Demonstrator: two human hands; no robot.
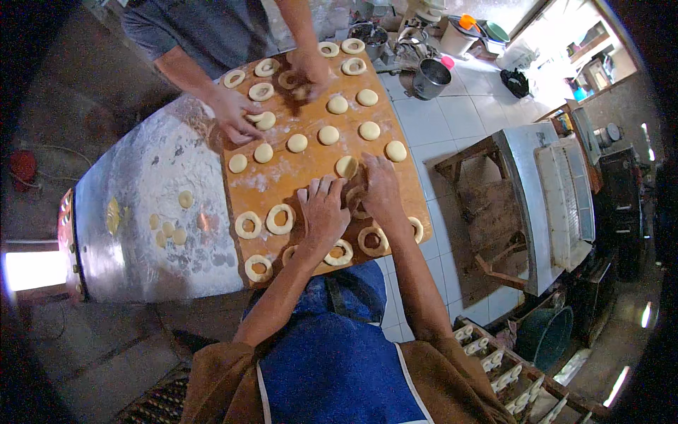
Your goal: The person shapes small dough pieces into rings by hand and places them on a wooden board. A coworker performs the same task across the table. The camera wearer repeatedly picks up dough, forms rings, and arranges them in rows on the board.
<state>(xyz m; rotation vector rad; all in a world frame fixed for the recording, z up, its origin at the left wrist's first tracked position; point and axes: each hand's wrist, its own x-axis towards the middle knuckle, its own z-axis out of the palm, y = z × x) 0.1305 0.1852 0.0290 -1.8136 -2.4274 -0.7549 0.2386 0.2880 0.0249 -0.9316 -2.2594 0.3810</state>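
Note:
A blurred piece of dough, apparently a dough ring (pixel 357 201), is between my two hands over the orange-brown board (pixel 282 185). My left hand (pixel 326 210) has its fingers bent and its thumb side against the ring. From the other side, my right hand (pixel 382 187) closes on it with fingers curled down. Just beyond them lies a round dough piece (pixel 346 167), close to my right fingertips. Finished-looking rings, such as a dough ring (pixel 280 219), lie along the near edge, some partly hidden by my forearms. Several flat dough rounds (pixel 328 135) sit in rows across the middle.
Opposite me, a co-worker's hands (pixel 236 116) work on dough at the board's far side, among more rings. A floured metal tabletop (pixel 152 219) adjoins on the left, with small dough scraps (pixel 168 230). To the right are a metal-topped table (pixel 526 205) and a pot (pixel 431 78).

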